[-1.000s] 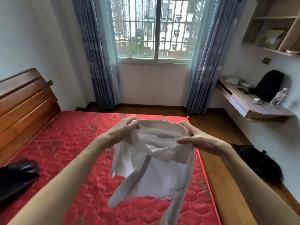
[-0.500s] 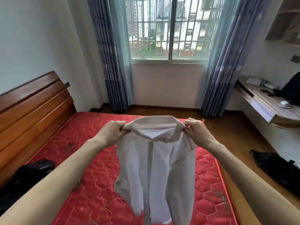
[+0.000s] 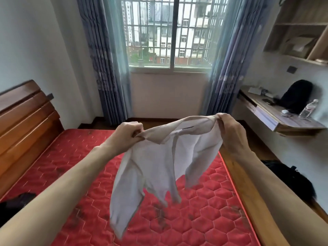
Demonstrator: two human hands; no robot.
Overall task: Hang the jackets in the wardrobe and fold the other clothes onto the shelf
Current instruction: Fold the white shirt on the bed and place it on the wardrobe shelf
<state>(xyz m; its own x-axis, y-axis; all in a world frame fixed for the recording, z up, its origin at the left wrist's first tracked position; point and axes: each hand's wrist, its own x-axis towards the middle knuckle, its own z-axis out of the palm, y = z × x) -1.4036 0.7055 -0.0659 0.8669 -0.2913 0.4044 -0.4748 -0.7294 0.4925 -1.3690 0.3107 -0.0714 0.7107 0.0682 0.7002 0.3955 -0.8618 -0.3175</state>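
Note:
A white collared shirt [image 3: 159, 162] hangs in the air above the red mattress [image 3: 204, 210]. My left hand [image 3: 126, 134] grips its left shoulder near the collar. My right hand [image 3: 229, 130] grips the right shoulder, and the collar stretches between the two hands. The body and sleeves of the shirt swing loose below, tilted to the left. A dark garment [image 3: 14, 204] lies at the mattress's left edge, partly cut off by the frame.
A wooden headboard [image 3: 24, 118] stands on the left and a wooden bed rim [image 3: 253, 201] runs along the right. A black bag [image 3: 292, 178] lies on the floor. A wall desk [image 3: 276, 114] carries a backpack and bottle. Open shelves [image 3: 301, 29] hang above.
My hands have moved further apart and stretched the collar wide. The shirt hung straight down before; its body and sleeves now swing out to the left.

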